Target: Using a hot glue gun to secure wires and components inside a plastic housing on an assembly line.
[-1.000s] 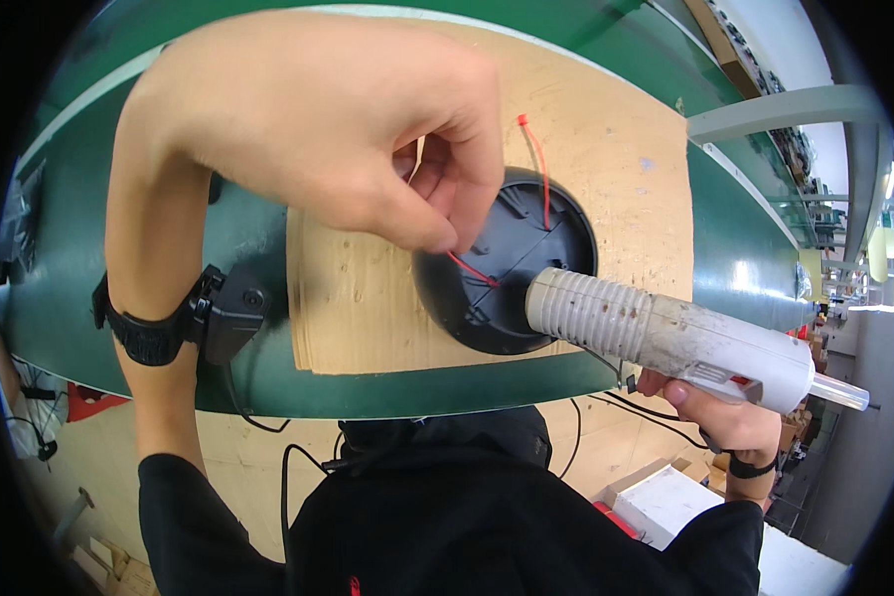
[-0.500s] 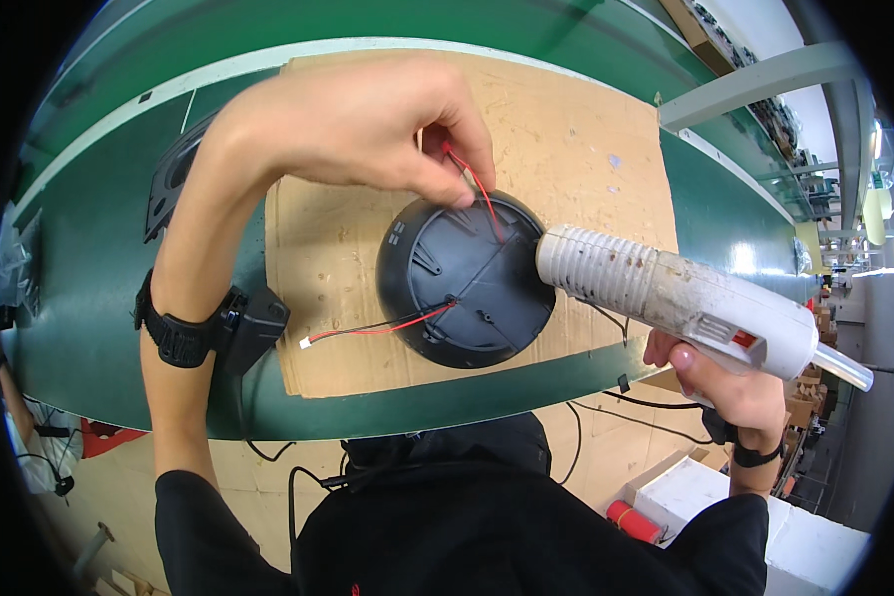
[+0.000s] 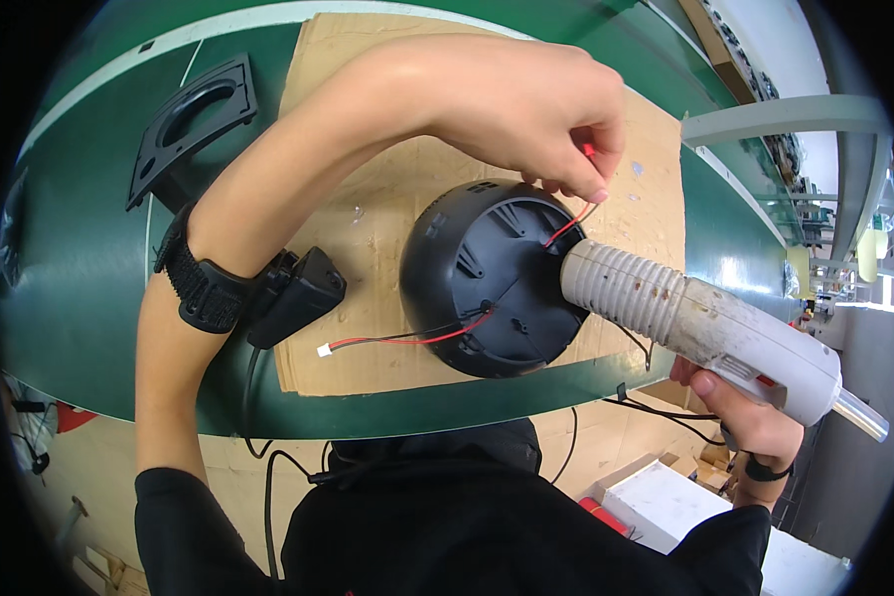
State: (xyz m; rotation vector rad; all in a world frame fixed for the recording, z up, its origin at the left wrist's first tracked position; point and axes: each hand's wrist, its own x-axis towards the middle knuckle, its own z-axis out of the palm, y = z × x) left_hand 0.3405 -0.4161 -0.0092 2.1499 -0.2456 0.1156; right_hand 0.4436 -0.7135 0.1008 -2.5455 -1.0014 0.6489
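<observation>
A round black plastic housing (image 3: 447, 260) sits with its hollow side up on a cardboard sheet. Pinched in my left hand (image 3: 556, 114), above the housing's far right rim, is a red-and-black wire (image 3: 562, 232) that comes out of the housing. My right hand (image 3: 750, 415) grips a white hot glue gun (image 3: 720, 316) from below, and a clear glue stick (image 3: 861, 414) sticks out of its back. The gun's ribbed front reaches over the housing's right edge and hides its nozzle. A second red-and-black wire with a white connector (image 3: 325, 350) hangs out over the near left rim.
The cardboard (image 3: 368, 233) lies on a green workbench (image 3: 79, 288). A black plastic panel with a large opening (image 3: 240, 107) lies at the far left. Black cables (image 3: 253, 397) hang by the bench's near edge, and a white box (image 3: 666, 502) stands below at the right.
My left hand has moved right with the wire, which now leans to the right. The housing and glue gun appear slightly further right in view, and the black panel shows more fully.
</observation>
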